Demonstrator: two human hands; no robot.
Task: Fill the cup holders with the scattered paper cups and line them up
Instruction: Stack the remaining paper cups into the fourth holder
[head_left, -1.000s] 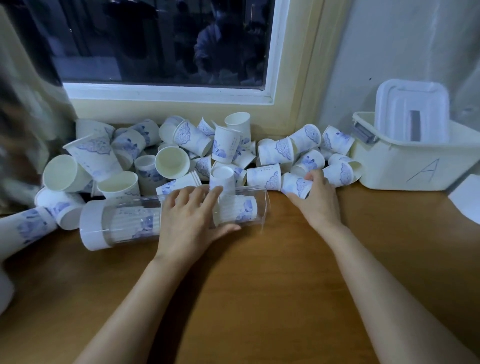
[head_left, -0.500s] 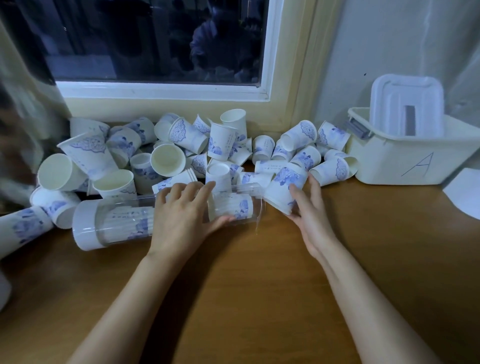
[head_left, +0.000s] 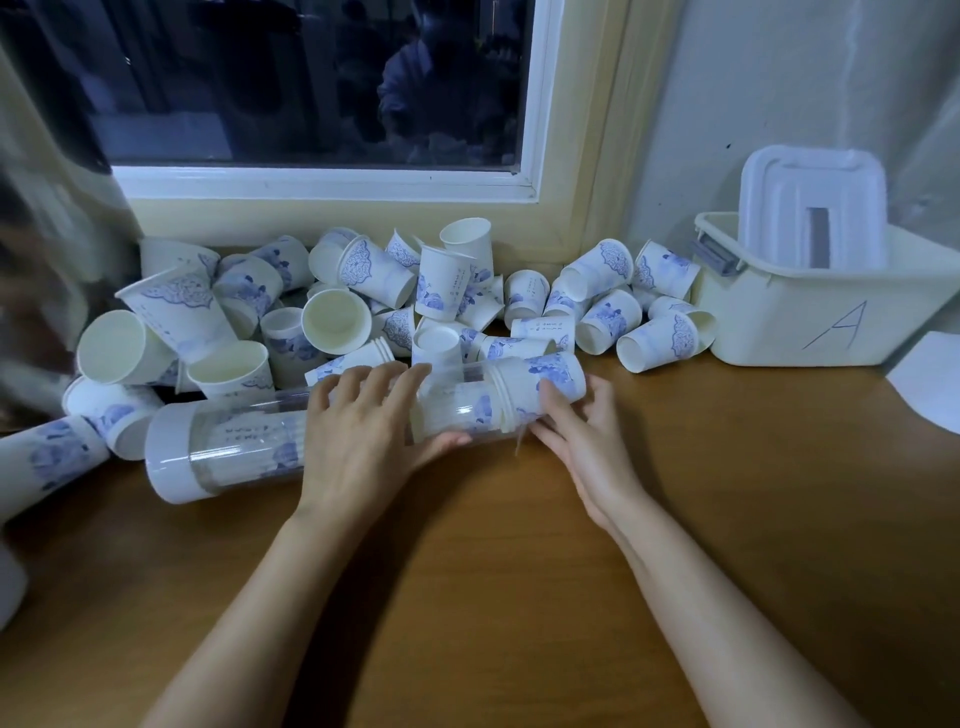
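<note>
A clear tube cup holder (head_left: 244, 441) with a white end cap lies on its side on the wooden table (head_left: 493, 571), stacked cups showing inside it. My left hand (head_left: 363, 436) grips the tube around its middle. My right hand (head_left: 582, 431) holds a white paper cup with blue print (head_left: 540, 379) at the tube's open right end, the cup partly inside the mouth. Behind them, a heap of scattered paper cups (head_left: 363, 296) lies along the wall under the window.
A cream plastic bin marked "A" (head_left: 810, 317) stands at the right with its lid (head_left: 810, 208) upright inside. A sheet of paper (head_left: 930, 379) lies at the far right edge. Another cup holder (head_left: 47, 457) lies at the left.
My right hand picked a cup from the heap, carried it left and pushed it into the tube's open end. My left hand stayed on the tube.
</note>
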